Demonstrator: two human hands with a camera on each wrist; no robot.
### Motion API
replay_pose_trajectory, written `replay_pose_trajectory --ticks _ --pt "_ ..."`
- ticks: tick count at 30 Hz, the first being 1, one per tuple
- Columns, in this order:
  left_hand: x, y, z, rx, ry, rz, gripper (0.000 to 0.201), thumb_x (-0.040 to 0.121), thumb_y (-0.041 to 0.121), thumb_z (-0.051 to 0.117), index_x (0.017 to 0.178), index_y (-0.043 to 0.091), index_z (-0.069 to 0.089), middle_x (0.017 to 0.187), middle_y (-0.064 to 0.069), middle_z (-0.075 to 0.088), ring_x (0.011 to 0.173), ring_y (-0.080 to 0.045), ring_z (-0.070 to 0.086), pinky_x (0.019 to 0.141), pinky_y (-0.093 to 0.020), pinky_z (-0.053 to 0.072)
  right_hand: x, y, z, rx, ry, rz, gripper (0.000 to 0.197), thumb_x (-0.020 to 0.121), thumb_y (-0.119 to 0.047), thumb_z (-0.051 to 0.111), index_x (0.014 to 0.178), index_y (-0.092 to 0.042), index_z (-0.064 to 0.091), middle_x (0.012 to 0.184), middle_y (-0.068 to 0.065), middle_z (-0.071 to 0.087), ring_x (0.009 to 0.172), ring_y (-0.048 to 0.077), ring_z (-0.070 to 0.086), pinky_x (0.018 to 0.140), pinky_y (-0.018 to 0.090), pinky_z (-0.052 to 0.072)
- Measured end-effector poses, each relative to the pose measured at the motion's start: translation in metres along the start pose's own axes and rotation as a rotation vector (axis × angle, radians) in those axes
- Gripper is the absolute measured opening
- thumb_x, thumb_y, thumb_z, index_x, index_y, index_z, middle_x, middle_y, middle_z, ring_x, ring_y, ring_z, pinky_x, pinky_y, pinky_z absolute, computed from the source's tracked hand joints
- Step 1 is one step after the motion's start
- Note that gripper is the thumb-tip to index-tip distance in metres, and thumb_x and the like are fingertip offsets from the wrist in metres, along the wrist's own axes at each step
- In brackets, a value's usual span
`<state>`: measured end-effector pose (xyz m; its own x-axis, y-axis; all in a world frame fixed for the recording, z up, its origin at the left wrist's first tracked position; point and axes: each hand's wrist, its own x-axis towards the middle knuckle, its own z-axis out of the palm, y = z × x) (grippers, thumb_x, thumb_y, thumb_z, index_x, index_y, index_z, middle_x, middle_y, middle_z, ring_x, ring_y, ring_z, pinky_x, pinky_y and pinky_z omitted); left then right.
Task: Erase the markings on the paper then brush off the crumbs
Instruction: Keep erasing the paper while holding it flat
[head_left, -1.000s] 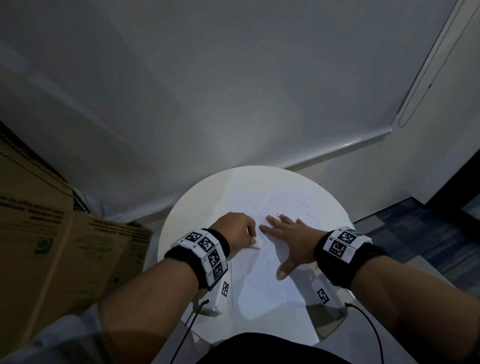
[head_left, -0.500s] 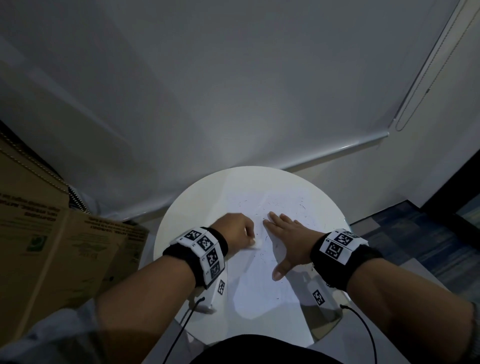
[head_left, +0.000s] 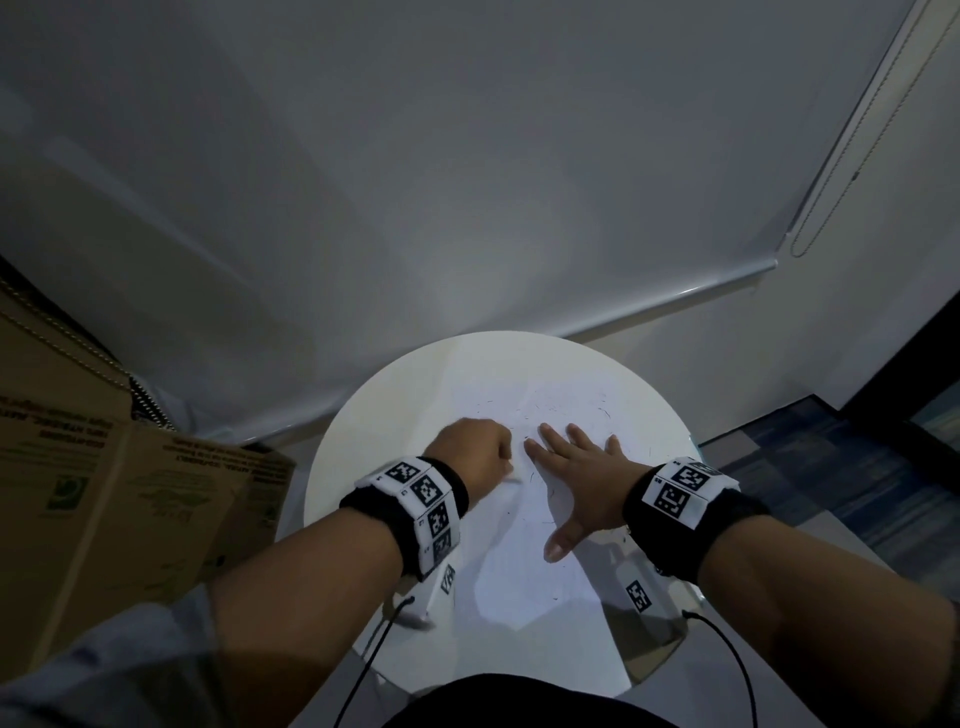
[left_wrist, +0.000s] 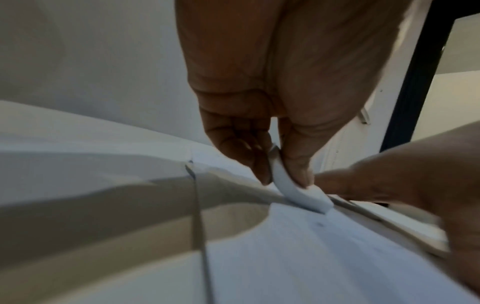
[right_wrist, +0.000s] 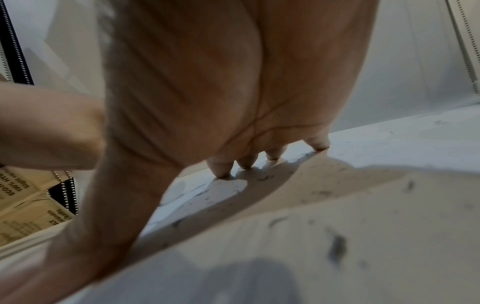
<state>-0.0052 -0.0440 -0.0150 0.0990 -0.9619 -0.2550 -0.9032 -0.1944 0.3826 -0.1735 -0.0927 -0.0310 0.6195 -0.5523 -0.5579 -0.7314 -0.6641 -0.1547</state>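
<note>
A white sheet of paper (head_left: 524, 566) lies on a small round white table (head_left: 374, 431). Dark eraser crumbs (head_left: 571, 408) are scattered over its far part and show close up as crumbs (right_wrist: 337, 246) in the right wrist view. My left hand (head_left: 475, 449) pinches a white eraser (left_wrist: 298, 193) between thumb and fingers, its lower edge pressed on the paper (left_wrist: 324, 257). My right hand (head_left: 576, 467) lies flat on the sheet just right of the left hand, fingers spread and straight, with its fingertips (right_wrist: 221, 168) touching the paper.
Brown cardboard boxes (head_left: 104, 493) stand to the left of the table. A white wall with a rolled blind rail (head_left: 675, 296) rises behind it. Patterned blue carpet (head_left: 831, 467) lies to the right. Thin black cables (head_left: 374, 660) hang from both wristbands.
Both hands stay close together on the paper, and the left hand with the eraser has shifted slightly back along the sheet. The right hand keeps pressing flat.
</note>
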Motion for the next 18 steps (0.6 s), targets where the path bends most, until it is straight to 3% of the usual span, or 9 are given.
replay_pose_trajectory --ticks 3,7,12,16,18 --pt "0.006 -0.003 -0.007 -0.030 0.037 -0.033 0.011 0.090 0.025 0.066 0.096 0.017 0.070 0.105 0.000 0.067 0.100 -0.019 0.061 0.079 -0.023 0.042 0.000 0.001 0.000 0.008 0.003 0.002 0.129 0.062 -0.068 0.072 0.149 -0.030 -0.016 0.156 -0.004 -0.024 0.144 0.026 -0.021 0.111 0.061 -0.006" --pt "-0.008 0.001 0.002 0.020 -0.131 0.042 0.017 0.088 0.030 0.068 0.099 0.017 0.071 0.098 0.002 0.066 0.089 -0.014 0.057 0.077 -0.024 0.041 0.002 0.001 0.000 0.002 0.005 -0.005 0.129 0.062 -0.068 0.072 0.149 -0.029 -0.016 0.156 -0.004 -0.024 0.144 0.027 -0.021 0.111 0.062 -0.006" --pt "0.008 -0.001 -0.007 -0.024 0.031 -0.044 0.010 0.090 0.025 0.066 0.097 0.018 0.070 0.106 -0.001 0.068 0.101 -0.020 0.061 0.081 -0.024 0.044 0.000 0.001 0.000 0.008 0.002 -0.008 0.129 0.063 -0.068 0.071 0.149 -0.028 -0.016 0.156 -0.002 -0.024 0.144 0.027 -0.022 0.113 0.057 -0.007" --pt "-0.007 0.007 0.003 0.047 -0.126 0.065 0.016 0.089 0.029 0.068 0.099 0.017 0.071 0.101 0.000 0.068 0.094 -0.015 0.060 0.075 -0.022 0.039 0.001 0.001 0.000 0.010 0.004 -0.019 0.130 0.063 -0.067 0.072 0.149 -0.026 -0.016 0.156 0.000 -0.024 0.144 0.028 -0.021 0.115 0.055 -0.006" --pt "-0.012 0.007 0.007 0.046 -0.137 0.066 0.015 0.089 0.029 0.068 0.098 0.017 0.070 0.101 0.000 0.068 0.090 -0.015 0.059 0.075 -0.023 0.041 0.002 0.001 0.000 0.007 0.004 -0.022 0.130 0.064 -0.066 0.072 0.149 -0.026 -0.016 0.156 0.000 -0.024 0.144 0.029 -0.021 0.116 0.055 -0.005"
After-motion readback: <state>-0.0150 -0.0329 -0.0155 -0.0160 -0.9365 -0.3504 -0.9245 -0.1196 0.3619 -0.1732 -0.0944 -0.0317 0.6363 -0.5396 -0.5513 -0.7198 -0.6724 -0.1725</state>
